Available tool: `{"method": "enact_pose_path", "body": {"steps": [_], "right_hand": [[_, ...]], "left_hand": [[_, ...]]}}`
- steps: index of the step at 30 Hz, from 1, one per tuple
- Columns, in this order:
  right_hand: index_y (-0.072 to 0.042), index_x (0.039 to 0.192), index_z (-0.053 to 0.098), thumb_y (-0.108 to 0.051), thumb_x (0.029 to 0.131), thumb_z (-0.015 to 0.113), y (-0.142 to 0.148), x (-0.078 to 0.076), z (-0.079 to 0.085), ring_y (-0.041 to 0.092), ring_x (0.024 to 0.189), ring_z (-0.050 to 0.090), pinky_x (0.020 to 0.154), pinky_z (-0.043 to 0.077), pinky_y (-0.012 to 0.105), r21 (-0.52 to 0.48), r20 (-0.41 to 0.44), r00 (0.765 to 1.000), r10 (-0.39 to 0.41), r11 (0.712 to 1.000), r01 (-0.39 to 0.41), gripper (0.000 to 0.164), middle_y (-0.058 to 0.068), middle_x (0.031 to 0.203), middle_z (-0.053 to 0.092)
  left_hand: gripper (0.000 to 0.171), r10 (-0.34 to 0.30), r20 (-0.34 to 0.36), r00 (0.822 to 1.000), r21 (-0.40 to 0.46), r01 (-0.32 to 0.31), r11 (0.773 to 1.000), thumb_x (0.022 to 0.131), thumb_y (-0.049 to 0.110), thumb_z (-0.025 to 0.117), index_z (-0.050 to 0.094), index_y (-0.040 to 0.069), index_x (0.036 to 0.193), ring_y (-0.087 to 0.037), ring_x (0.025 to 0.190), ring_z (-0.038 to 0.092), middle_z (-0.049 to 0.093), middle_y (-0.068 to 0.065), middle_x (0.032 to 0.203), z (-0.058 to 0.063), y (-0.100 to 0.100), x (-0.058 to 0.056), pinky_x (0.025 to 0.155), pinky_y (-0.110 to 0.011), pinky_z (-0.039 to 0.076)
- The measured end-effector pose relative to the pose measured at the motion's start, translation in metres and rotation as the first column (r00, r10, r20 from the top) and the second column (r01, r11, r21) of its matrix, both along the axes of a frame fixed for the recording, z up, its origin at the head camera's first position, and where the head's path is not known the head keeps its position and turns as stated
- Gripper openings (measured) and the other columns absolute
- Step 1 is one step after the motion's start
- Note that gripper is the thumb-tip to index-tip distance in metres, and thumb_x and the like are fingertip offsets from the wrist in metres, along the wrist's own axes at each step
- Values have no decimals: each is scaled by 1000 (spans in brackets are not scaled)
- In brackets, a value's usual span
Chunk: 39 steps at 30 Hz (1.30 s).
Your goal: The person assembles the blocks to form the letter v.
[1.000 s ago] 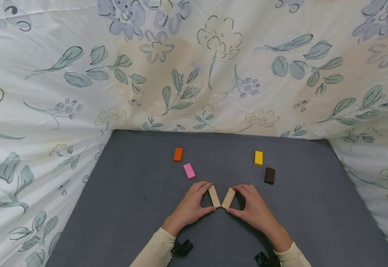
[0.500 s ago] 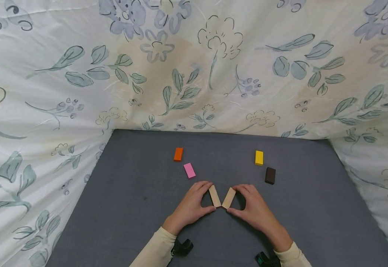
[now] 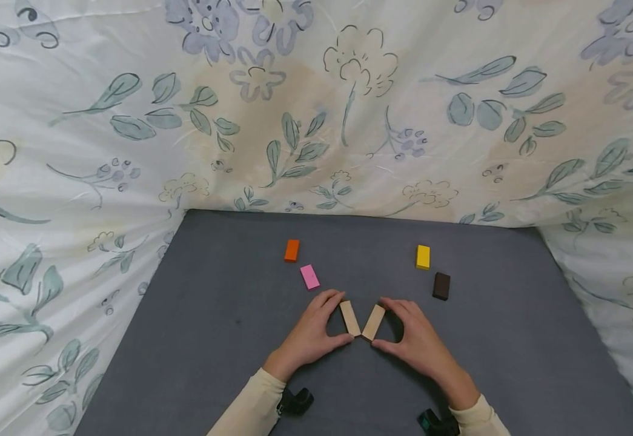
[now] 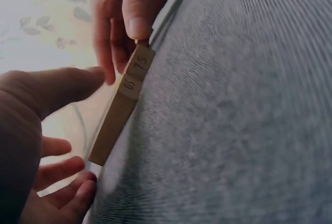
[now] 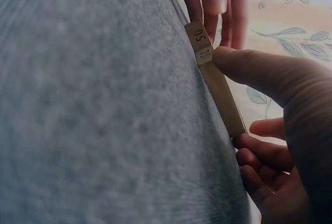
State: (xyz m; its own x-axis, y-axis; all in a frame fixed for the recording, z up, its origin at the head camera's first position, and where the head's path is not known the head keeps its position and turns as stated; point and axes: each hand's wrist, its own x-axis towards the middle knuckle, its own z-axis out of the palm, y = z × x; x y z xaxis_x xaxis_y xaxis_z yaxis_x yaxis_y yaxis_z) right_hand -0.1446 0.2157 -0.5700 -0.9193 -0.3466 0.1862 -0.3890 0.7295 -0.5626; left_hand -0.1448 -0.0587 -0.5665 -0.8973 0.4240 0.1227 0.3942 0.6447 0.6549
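Two plain wooden blocks stand in a V in the head view, the left block (image 3: 351,318) and the right block (image 3: 373,322), their near ends meeting. Both near ends carry handwritten numbers. My left hand (image 3: 312,330) curves around the left block. In the left wrist view its thumb (image 4: 78,85) is lifted off that block (image 4: 115,122), with the fingertips just beyond the far end. My right hand (image 3: 418,336) pinches the right block between thumb and fingers. In the right wrist view the thumb (image 5: 254,68) rests at the near end of that block (image 5: 223,97).
Behind the hands lie an orange block (image 3: 291,251), a pink block (image 3: 309,277), a yellow block (image 3: 423,257) and a dark brown block (image 3: 441,286). They lie on a grey cloth surface (image 3: 212,339). A flower-printed curtain (image 3: 305,109) surrounds its back and sides.
My left hand has loosened, its fingers and thumb shifting slightly away from the left block. The right fingertips have shifted slightly. Both wooden blocks keep their V arrangement.
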Motion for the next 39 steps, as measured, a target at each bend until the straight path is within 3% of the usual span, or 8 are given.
{"method": "enact_pose_path", "body": {"steps": [4,8,13,18,22,32,39], "right_hand": [[-7,152,61,-35,78,101,2,-1,0,32,124,59,104,50,60,-4,25,1000,13,1000,-13,89,9,137,65],[-8,153,60,-35,79,100,4,-2,-1,32,127,58,105,50,60,-14,44,999,17,1000,-17,89,9,139,65],[-7,154,59,-33,81,100,7,-1,-1,34,128,58,105,50,62,-20,46,999,26,999,-25,88,11,141,64],[-7,155,59,-27,80,100,10,0,0,35,128,58,104,50,62,-28,50,998,40,999,-39,88,12,140,64],[-6,156,57,-23,81,99,11,1,-1,35,129,57,104,50,63,-28,51,997,49,998,-48,87,12,141,63],[-6,157,56,-23,82,98,12,1,-3,35,130,57,104,50,63,-24,69,997,42,999,-41,87,11,141,63],[-6,157,57,-22,83,98,12,2,-2,35,130,57,106,49,63,-30,81,996,38,999,-36,86,10,140,63]], "left_hand": [[81,-50,-79,996,-26,48,998,98,37,84,47,13,165,-26,149,42,42,-6,164,7,-1,3,119,-51,43],[73,-158,-185,970,-124,136,983,101,39,80,51,13,163,-26,151,39,42,-5,166,16,4,10,118,-49,44],[65,-287,-271,919,-286,208,936,105,43,72,56,12,159,-26,150,42,45,-4,164,20,14,23,120,-45,42],[63,-387,-276,880,-405,259,877,108,46,66,55,13,160,-22,145,43,47,-2,163,17,23,34,120,-39,40],[63,-409,-259,875,-445,268,855,109,48,64,55,14,160,-20,140,44,49,0,162,15,27,37,119,-36,41],[61,-408,-214,888,-485,266,833,110,54,60,59,15,157,-18,138,46,53,1,157,14,28,35,118,-34,41],[62,-402,-205,892,-485,265,834,110,55,60,59,15,157,-18,139,45,52,1,159,12,29,36,118,-34,41]]}}
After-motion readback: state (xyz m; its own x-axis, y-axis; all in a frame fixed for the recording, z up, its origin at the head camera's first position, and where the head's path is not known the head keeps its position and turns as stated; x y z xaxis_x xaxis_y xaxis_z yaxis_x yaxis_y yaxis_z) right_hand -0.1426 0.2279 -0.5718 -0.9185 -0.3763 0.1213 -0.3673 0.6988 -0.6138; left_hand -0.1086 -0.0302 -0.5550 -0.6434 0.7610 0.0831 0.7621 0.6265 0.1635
